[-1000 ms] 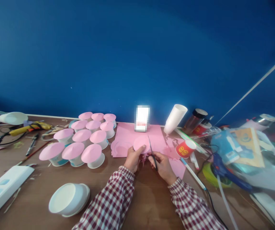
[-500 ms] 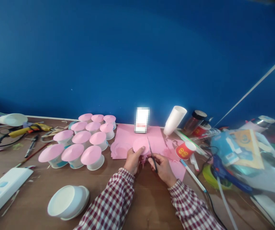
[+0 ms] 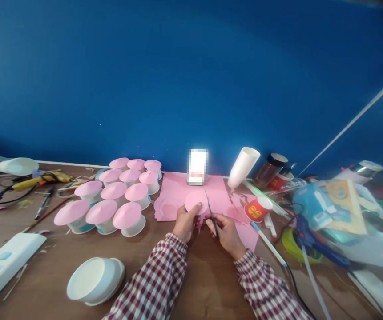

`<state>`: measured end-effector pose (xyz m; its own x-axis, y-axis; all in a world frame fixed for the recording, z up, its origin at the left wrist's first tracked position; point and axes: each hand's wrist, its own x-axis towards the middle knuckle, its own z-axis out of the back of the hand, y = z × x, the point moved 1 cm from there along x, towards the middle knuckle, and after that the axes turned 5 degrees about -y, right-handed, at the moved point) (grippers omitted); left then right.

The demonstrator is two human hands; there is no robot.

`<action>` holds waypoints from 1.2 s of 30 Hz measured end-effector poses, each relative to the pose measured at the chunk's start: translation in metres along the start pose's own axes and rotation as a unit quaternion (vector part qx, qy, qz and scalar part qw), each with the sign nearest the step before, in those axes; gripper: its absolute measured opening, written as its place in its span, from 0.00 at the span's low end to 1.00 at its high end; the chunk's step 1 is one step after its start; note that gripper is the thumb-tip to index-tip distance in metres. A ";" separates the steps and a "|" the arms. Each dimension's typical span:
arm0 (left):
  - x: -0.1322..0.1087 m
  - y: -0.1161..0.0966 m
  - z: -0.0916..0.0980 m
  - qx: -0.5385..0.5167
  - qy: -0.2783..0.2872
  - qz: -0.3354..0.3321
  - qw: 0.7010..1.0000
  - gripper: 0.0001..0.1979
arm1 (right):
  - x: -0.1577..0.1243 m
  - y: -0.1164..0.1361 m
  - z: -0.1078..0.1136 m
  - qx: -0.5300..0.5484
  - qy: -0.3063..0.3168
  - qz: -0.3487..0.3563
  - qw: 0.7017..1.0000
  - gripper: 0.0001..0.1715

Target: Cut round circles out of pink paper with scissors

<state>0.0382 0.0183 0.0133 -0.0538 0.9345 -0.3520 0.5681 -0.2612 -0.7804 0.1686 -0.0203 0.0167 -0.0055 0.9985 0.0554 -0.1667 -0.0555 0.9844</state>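
My left hand (image 3: 185, 222) pinches a round pink paper disc (image 3: 195, 201), thumb on top, holding it just above the brown table (image 3: 54, 262). My right hand (image 3: 226, 231) grips small dark scissors (image 3: 210, 209) whose blades point up along the disc's right edge. Pink offcuts hang below the disc. Both sleeves are red-and-white check. Under and behind the hands lies a stack of pink paper sheets (image 3: 178, 191).
Several white cups capped with pink discs (image 3: 118, 195) stand at the left. White bowls (image 3: 94, 280) sit near the front. A red paper cup (image 3: 258, 209), a stack of white cups (image 3: 243, 166), jars, a blue glue gun (image 3: 311, 240), a power strip (image 3: 4, 262) and tools crowd the sides.
The view shifted slightly. Both hands keep their hold on the disc and scissors, with the scissors working along the disc's right edge.
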 end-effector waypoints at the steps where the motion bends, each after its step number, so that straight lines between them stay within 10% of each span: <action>1: 0.000 0.000 0.000 0.001 0.002 -0.003 1.000 0.21 | 0.000 0.000 0.000 0.002 0.000 -0.002 1.000 0.17; 36: -0.004 -0.004 -0.003 -0.004 0.011 0.005 1.000 0.20 | 0.000 -0.002 0.001 0.004 0.005 0.003 1.000 0.14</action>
<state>0.0380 0.0161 0.0195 -0.0297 0.9369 -0.3484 0.5757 -0.2689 -0.7722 0.1696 -0.0197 0.0152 -0.0165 0.9980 0.0605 -0.1596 -0.0624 0.9852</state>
